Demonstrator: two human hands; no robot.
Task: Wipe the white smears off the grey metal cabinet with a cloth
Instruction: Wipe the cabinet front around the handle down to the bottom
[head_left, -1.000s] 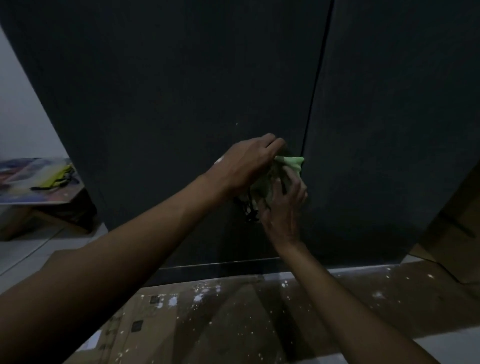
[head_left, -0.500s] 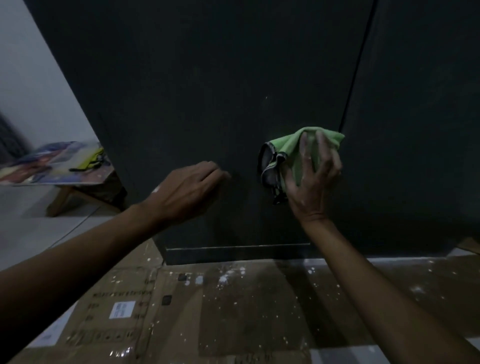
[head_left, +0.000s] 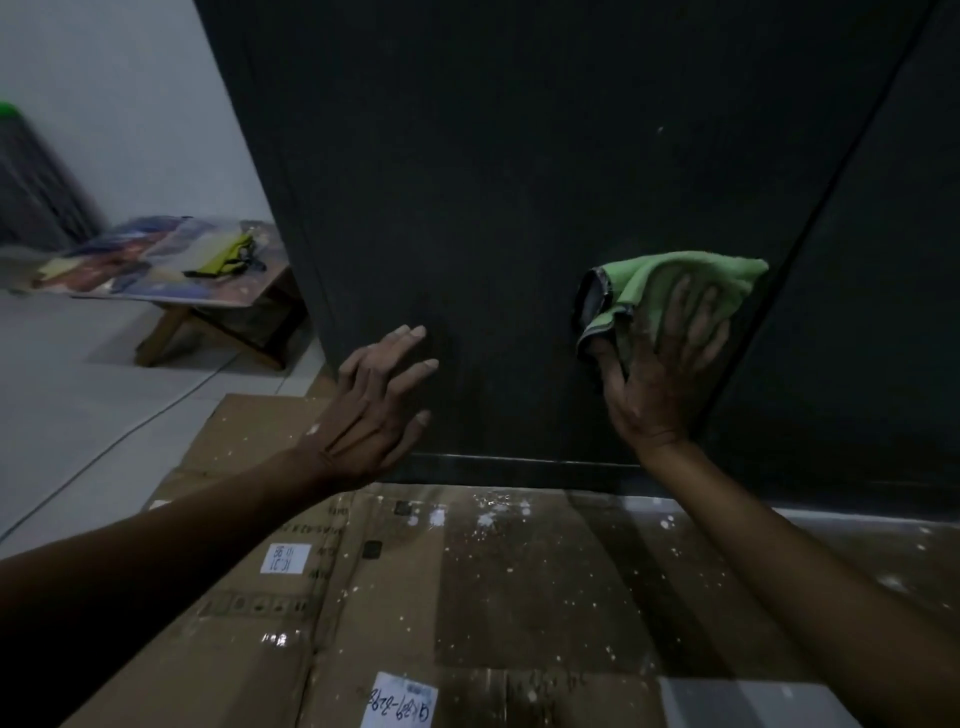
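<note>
At far left, a low wooden table (head_left: 228, 306) holding coloured sheets and a yellow-green item stands on the pale floor beside a white wall. Flattened cardboard (head_left: 395, 613), speckled with white paint, covers the floor in front. The left hand (head_left: 374, 415) reaches toward the lower front of the dark grey metal cabinet (head_left: 493, 182), fingers straight and slightly spread; whether they touch it is unclear. Further right, the right hand (head_left: 660, 374) presses a green cloth (head_left: 670, 286) flat against the cabinet front with fingers spread, just left of a vertical seam. A tiny white speck (head_left: 660, 129) shows higher up.
</note>
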